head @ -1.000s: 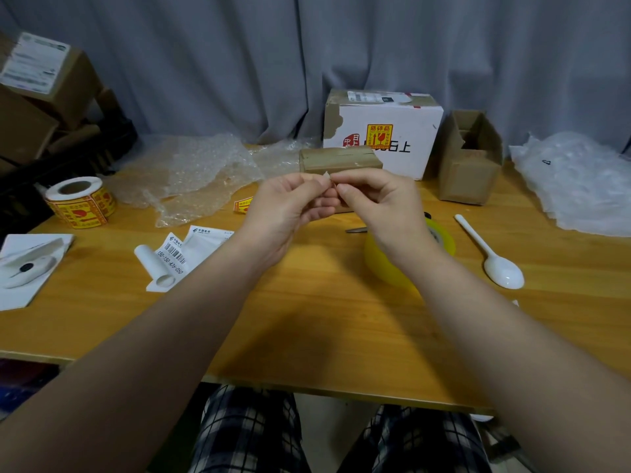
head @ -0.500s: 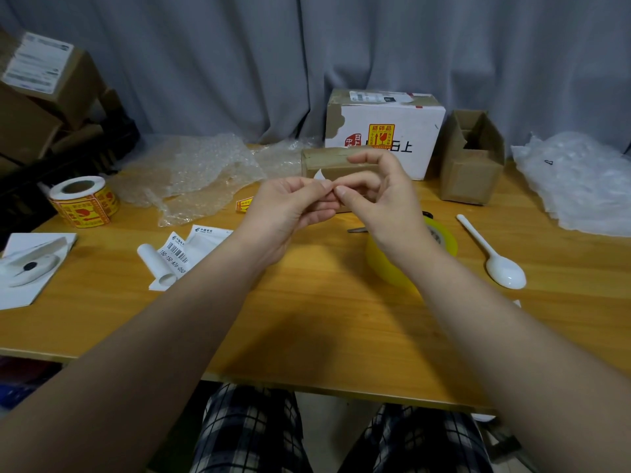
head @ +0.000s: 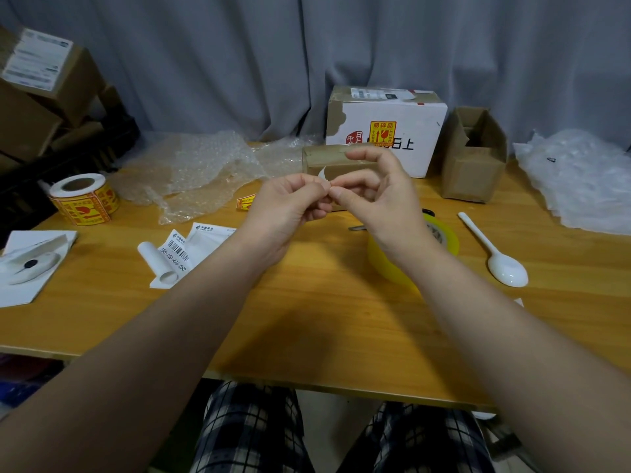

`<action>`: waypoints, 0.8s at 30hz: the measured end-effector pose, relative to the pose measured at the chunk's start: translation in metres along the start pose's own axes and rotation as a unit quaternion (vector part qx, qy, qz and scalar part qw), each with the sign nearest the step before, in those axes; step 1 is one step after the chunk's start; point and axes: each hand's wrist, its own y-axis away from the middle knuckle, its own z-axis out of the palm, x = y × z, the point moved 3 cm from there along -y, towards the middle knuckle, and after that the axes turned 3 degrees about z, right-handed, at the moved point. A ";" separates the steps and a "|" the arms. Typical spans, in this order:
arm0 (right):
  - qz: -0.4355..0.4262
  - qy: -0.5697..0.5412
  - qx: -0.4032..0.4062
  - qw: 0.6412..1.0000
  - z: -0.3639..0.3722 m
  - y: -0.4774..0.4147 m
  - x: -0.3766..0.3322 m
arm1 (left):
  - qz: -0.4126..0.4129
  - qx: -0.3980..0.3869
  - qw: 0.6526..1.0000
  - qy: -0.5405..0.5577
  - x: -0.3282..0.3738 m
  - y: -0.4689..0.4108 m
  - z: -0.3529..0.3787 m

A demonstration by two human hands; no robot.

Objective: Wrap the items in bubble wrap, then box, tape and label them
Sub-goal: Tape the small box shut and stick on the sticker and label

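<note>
Grey curtain [head: 205, 63] backs the wooden worktop [head: 307, 319]. Above it, the left hand [head: 286, 206] and the right hand [head: 382, 199] meet, each pinching a small white label [head: 323, 174] in front of a taped brown box [head: 324, 158]. Bubble wrap [head: 198, 172] lies back left.

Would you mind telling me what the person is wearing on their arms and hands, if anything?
Both forearms are bare to the frame edge, with no sleeves showing. The left hand and right hand wear no gloves, and no ring, watch or wristband is visible. Checked dark-and-white trousers show below the table.
</note>
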 end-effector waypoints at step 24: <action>-0.061 0.156 0.024 0.986 -0.002 0.001 0.007 | -0.010 0.013 1.000 0.018 -0.005 0.003 0.006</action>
